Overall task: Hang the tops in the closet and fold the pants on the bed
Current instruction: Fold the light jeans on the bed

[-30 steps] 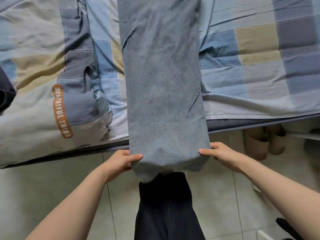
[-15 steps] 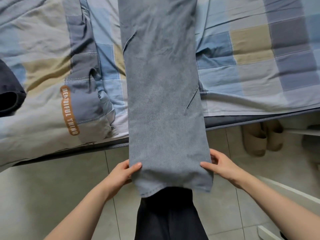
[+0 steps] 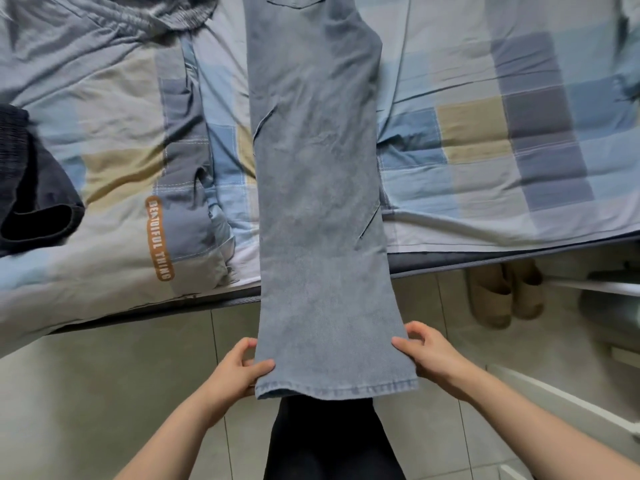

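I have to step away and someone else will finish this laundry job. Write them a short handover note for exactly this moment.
Left hand: pinches the left edge of the grey jeans near the hem.
Right hand: pinches the right edge at the same height.
Jeans: laid lengthwise, legs stacked, upper part on the bed, hem end hanging past the bed edge over the floor.
Also on the bed: a dark garment at the left edge and a grey elastic-waisted garment at the top left.
Done: jeans halved leg on leg.
Left: fold the jeans crosswise, then deal with the other two garments. The closet is not in view.
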Motion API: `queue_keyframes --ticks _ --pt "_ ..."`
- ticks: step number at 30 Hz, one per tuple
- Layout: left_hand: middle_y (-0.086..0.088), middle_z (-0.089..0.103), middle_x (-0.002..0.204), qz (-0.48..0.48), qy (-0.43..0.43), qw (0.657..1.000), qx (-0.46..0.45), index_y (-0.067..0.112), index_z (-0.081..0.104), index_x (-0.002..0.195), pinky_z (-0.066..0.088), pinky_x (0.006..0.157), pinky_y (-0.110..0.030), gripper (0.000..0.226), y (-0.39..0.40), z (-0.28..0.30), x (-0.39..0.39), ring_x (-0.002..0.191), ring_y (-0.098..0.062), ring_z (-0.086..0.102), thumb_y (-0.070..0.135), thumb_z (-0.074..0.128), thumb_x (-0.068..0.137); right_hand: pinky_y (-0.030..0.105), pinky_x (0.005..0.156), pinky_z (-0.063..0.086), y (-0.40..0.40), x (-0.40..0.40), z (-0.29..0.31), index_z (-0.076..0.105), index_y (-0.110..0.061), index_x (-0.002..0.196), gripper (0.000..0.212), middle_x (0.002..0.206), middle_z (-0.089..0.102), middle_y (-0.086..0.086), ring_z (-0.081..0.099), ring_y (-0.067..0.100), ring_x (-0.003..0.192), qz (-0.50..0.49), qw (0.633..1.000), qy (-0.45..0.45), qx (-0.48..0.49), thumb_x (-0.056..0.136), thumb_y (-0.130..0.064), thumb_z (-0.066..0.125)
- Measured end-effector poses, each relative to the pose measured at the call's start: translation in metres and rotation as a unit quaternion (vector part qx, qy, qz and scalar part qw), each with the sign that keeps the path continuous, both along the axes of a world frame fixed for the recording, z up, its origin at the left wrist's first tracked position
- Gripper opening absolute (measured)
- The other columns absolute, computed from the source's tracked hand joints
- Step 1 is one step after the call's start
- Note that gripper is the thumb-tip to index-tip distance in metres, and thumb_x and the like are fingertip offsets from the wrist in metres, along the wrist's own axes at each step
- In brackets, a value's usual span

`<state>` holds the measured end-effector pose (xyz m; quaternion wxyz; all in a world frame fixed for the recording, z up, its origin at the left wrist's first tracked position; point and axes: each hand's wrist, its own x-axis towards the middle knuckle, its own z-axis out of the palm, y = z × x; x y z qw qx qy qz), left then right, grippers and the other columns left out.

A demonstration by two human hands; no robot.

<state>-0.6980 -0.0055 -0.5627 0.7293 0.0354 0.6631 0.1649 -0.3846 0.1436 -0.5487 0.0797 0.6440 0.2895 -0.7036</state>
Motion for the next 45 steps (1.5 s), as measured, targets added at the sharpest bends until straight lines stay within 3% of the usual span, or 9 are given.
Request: queue_keyframes --ticks 4,7,14,20,24,30,35,40,45 --pt "-0.010 0.069 0.090 0.038 0.050 0.998 0.018 0.049 0.043 0.125 0.048 0.064 -0.030 0.054 0.030 0.028 -0.011 0.069 -0.025 0.052 0.015 0.066 0.089 0.034 0.066 0.058 0.025 -0.016 0.020 0.050 -0.027 0.114 0.033 0.095 0.073 0.009 0.071 0.022 0.079 -0.020 0.998 -0.033 0.049 0.088 -0.012 0.063" --pt "-0.005 0.069 0.098 0.031 0.058 0.997 0.033 0.032 0.070 0.108 0.050 0.062 -0.023 0.028 0.065 0.053 -0.025 0.075 -0.019 0.054 0.015 0.062 0.087 0.036 0.093 0.048 0.065 -0.031 0.038 0.071 -0.016 0.101 0.019 0.101 0.071 0.002 0.064 0.016 0.094 0.037 0.993 -0.037 0.107 0.087 -0.006 0.062" --pt "-0.008 0.063 0.067 0.182 0.074 0.978 0.066 0.017 0.069 0.072 0.050 0.059 -0.030 0.023 0.206 0.061 -0.072 0.055 -0.016 0.062 0.022 0.055 0.090 0.033 0.071 0.053 0.204 -0.085 0.054 0.063 -0.006 0.091 0.019 0.088 0.066 0.014 0.069 0.023 0.069 -0.154 0.986 0.069 0.009 0.095 -0.011 0.045" --pt "-0.005 0.062 0.083 0.220 0.141 0.953 0.152 0.027 0.045 0.130 0.046 0.064 -0.030 0.033 0.338 0.007 -0.107 0.066 -0.018 0.055 0.043 0.043 0.101 0.039 0.087 0.049 0.321 -0.125 0.017 0.035 -0.028 0.134 0.039 0.119 0.062 0.020 0.058 0.033 0.116 -0.393 0.899 0.174 0.083 0.100 -0.048 0.034" --pt "-0.015 0.058 0.089 -0.019 0.290 0.955 0.064 0.003 0.050 0.131 0.042 0.066 -0.032 0.044 0.316 -0.052 -0.097 0.081 -0.031 0.061 0.013 0.062 0.090 0.041 0.102 0.039 0.306 -0.126 -0.034 0.037 -0.014 0.142 0.047 0.134 0.052 0.015 0.047 0.031 0.128 -0.222 0.970 -0.022 0.096 0.102 -0.038 0.036" --pt "-0.013 0.065 0.097 -0.064 0.255 0.964 0.048 0.001 0.062 0.100 0.046 0.072 -0.031 0.030 0.232 -0.086 -0.075 0.089 -0.028 0.062 0.020 0.077 0.082 0.025 0.072 0.044 0.216 -0.117 -0.079 0.042 -0.008 0.133 0.048 0.126 0.053 0.008 0.054 0.024 0.109 0.013 0.988 -0.135 0.070 0.093 -0.028 0.060" --pt "-0.013 0.065 0.084 -0.097 0.276 0.951 0.103 0.000 0.062 0.085 0.046 0.071 -0.035 0.026 0.226 -0.090 -0.086 0.075 -0.025 0.059 0.022 0.076 0.083 0.020 0.049 0.045 0.193 -0.106 -0.090 0.048 -0.012 0.123 0.036 0.088 0.058 -0.002 0.058 0.008 0.060 -0.015 0.996 -0.085 0.038 0.093 -0.028 0.060" --pt "-0.020 0.062 0.082 -0.079 0.322 0.935 0.125 -0.004 0.059 0.082 0.048 0.078 -0.044 0.024 0.223 -0.088 -0.079 0.074 -0.022 0.052 0.018 0.068 0.089 0.028 0.063 0.054 0.191 -0.105 -0.092 0.055 0.004 0.115 0.045 0.120 0.054 0.024 0.054 0.018 0.097 -0.020 0.990 -0.096 0.097 0.096 -0.037 0.053" --pt "-0.010 0.066 0.090 0.133 0.074 0.983 0.105 0.007 0.063 0.087 0.050 0.093 -0.033 0.011 0.206 -0.061 -0.085 0.091 -0.016 0.062 0.017 0.064 0.091 0.025 0.060 0.048 0.189 -0.091 -0.064 0.066 -0.017 0.084 0.023 0.072 0.067 -0.003 0.056 0.010 0.064 -0.129 0.983 0.005 0.130 0.094 -0.035 0.056"
